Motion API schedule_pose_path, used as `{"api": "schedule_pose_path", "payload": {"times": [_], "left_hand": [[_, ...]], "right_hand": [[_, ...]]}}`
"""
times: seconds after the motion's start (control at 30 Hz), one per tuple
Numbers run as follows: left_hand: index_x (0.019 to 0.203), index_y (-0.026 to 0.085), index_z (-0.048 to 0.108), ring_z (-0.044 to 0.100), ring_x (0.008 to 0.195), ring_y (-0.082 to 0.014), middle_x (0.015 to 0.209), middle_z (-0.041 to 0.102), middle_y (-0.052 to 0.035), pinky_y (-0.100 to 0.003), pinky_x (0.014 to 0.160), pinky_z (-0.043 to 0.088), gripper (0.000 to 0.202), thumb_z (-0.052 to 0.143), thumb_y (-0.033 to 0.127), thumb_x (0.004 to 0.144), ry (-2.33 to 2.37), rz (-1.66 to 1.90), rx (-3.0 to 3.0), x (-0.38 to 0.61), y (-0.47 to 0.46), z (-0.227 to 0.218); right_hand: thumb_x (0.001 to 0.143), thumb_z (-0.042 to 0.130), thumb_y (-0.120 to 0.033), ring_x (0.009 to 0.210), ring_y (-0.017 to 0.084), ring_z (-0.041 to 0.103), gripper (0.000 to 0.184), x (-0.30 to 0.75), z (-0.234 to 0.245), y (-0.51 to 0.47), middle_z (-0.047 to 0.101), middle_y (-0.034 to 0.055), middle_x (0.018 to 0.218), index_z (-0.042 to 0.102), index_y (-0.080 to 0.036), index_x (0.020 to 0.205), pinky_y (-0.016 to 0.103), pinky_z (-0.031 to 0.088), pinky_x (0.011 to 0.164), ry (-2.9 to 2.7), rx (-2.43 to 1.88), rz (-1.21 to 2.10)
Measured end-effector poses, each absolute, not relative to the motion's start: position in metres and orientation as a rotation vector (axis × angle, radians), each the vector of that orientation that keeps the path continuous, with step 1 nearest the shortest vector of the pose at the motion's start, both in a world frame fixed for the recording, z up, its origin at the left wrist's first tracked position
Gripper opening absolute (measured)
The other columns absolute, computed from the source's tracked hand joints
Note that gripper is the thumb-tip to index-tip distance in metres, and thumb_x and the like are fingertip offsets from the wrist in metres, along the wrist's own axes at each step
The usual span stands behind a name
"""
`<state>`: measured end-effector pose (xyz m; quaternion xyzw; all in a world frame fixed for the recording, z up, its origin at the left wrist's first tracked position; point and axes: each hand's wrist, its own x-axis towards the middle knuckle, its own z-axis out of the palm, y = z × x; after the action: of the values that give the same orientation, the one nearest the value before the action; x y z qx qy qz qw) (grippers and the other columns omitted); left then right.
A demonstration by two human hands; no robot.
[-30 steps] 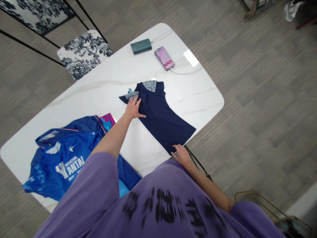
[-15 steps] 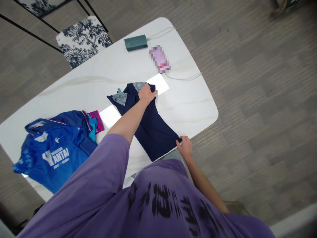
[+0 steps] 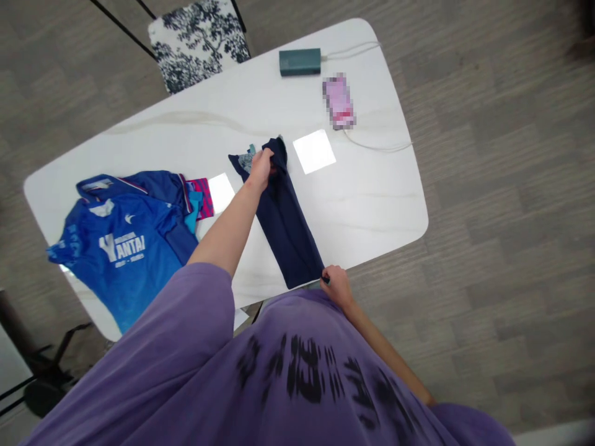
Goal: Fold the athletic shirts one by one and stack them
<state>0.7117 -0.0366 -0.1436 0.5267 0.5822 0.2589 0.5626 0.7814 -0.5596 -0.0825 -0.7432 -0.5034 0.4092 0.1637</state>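
A dark navy garment (image 3: 290, 232) with grey patterned patches and a small teal tag at its far end lies lengthwise across the white table, narrowed by a fold along its right side. My left hand (image 3: 261, 167) grips its far end, fingers closed around bunched cloth. At the table's near edge, my right hand (image 3: 336, 284) pinches the garment's near right corner. I cannot tell from here what kind of top it is.
On the left of the table (image 3: 381, 204) lie a blue printed jersey (image 3: 134, 235), a darker blue jacket (image 3: 160, 183) and a pink-and-blue cloth (image 3: 204, 197). A green power bank (image 3: 300, 62) and a pixelated pink phone (image 3: 339, 102), both cabled, are at the back. A patterned chair (image 3: 199, 43) stands behind.
Both hands have brought the garment's right side over to the left, so it now lies narrower. My view has shifted, and the table's contents appear further right and higher.
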Motion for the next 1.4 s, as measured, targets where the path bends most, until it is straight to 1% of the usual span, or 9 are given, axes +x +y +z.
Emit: {"api": "schedule_pose_path", "payload": {"times": [0.1, 0.17, 0.37, 0.57, 0.7, 0.87, 1.03, 1.2, 1.4], "left_hand": [[0.102, 0.02, 0.056, 0.068, 0.086, -0.0194, 0.095, 0.064, -0.004, -0.035, 0.085, 0.064, 0.03, 0.065, 0.048, 0.11, 1.5, 0.633, 0.881, 0.644, -0.042, -0.14], [0.108, 0.019, 0.059, 0.07, 0.105, -0.0242, 0.106, 0.067, -0.0089, -0.041, 0.099, 0.064, 0.022, 0.067, 0.04, 0.108, 1.669, 0.637, 0.928, 0.607, -0.051, -0.139], [0.154, 0.018, 0.062, 0.042, 0.164, -0.037, 0.168, 0.052, -0.0212, -0.058, 0.142, 0.03, 0.051, 0.064, 0.023, 0.104, 1.613, 0.612, 1.817, 0.575, -0.089, -0.133], [0.182, 0.019, 0.044, 0.008, 0.181, -0.0435, 0.191, 0.03, -0.0162, -0.065, 0.146, 0.004, 0.09, 0.074, 0.049, 0.102, 1.061, 0.098, 2.215, 0.61, -0.077, -0.151], [0.185, 0.017, 0.036, 0.002, 0.18, -0.0496, 0.193, 0.022, -0.0188, -0.067, 0.145, -0.001, 0.117, 0.088, 0.061, 0.09, 0.964, -0.057, 2.265, 0.609, -0.063, -0.148], [0.176, 0.015, 0.046, 0.036, 0.17, -0.0443, 0.18, 0.042, -0.0237, -0.06, 0.14, 0.028, 0.086, 0.076, 0.049, 0.103, 1.291, 0.231, 2.187, 0.555, -0.149, -0.112], [0.159, 0.016, 0.055, 0.072, 0.131, -0.0321, 0.148, 0.072, -0.0198, -0.046, 0.12, 0.052, 0.061, 0.066, 0.052, 0.11, 1.673, -0.05, 1.595, 0.483, -0.335, -0.086], [0.131, 0.022, 0.07, 0.079, 0.114, -0.0268, 0.126, 0.083, -0.0113, -0.036, 0.101, 0.057, 0.039, 0.068, 0.055, 0.11, 1.698, -0.265, 1.287, 0.473, -0.462, -0.065], [0.104, 0.023, 0.07, 0.081, 0.11, -0.0267, 0.111, 0.084, -0.0115, -0.033, 0.093, 0.057, 0.019, 0.07, 0.042, 0.107, 1.673, -0.251, 1.248, 0.49, -0.495, -0.048]], "right_hand": [[0.098, 0.07, -0.015, 0.106, 0.026, 0.065, 0.014, 0.757, -0.081, -0.555, 0.076, 0.0061, 0.11, 0.07, -0.024, 0.109, 0.04, 0.046, 0.096, -1.655, -2.072, 1.242], [0.099, 0.073, -0.018, 0.112, 0.028, 0.066, 0.021, 0.742, -0.083, -0.55, 0.077, 0.0073, 0.118, 0.072, -0.024, 0.119, 0.041, 0.048, 0.1, -1.792, -2.037, 1.309], [0.111, 0.063, -0.025, 0.12, 0.029, 0.069, 0.024, 0.715, -0.088, -0.533, 0.076, 0.0106, 0.13, 0.071, -0.025, 0.134, 0.043, 0.052, 0.108, -1.814, -2.112, 1.338], [0.114, 0.055, -0.027, 0.125, 0.031, 0.067, 0.036, 0.714, -0.092, -0.514, 0.071, 0.0143, 0.14, 0.068, -0.025, 0.148, 0.043, 0.055, 0.112, -1.619, -2.42, 1.101], [0.112, 0.06, -0.029, 0.126, 0.032, 0.067, 0.043, 0.72, -0.094, -0.511, 0.069, 0.0155, 0.143, 0.063, -0.025, 0.154, 0.043, 0.054, 0.11, -1.609, -2.555, 1.069], [0.112, 0.062, -0.042, 0.123, 0.033, 0.068, 0.044, 0.734, -0.097, -0.519, 0.072, 0.0179, 0.135, 0.06, -0.019, 0.149, 0.043, 0.053, 0.107, -1.523, -2.654, 1.039], [0.107, 0.066, -0.04, 0.121, 0.033, 0.067, 0.017, 0.755, -0.099, -0.53, 0.073, 0.0162, 0.127, 0.067, -0.024, 0.113, 0.043, 0.051, 0.105, -1.543, -2.503, 1.192], [0.103, 0.06, -0.033, 0.097, 0.027, 0.071, 0.007, 0.76, -0.093, -0.539, 0.074, 0.0067, 0.1, 0.06, -0.028, 0.108, 0.038, 0.054, 0.092, -1.476, -2.286, 1.343], [0.097, 0.052, -0.036, 0.086, 0.024, 0.072, 0.026, 0.746, -0.073, -0.547, 0.073, 0.0013, 0.094, 0.062, -0.028, 0.12, 0.037, 0.06, 0.087, -1.375, -2.122, 1.363]]}}
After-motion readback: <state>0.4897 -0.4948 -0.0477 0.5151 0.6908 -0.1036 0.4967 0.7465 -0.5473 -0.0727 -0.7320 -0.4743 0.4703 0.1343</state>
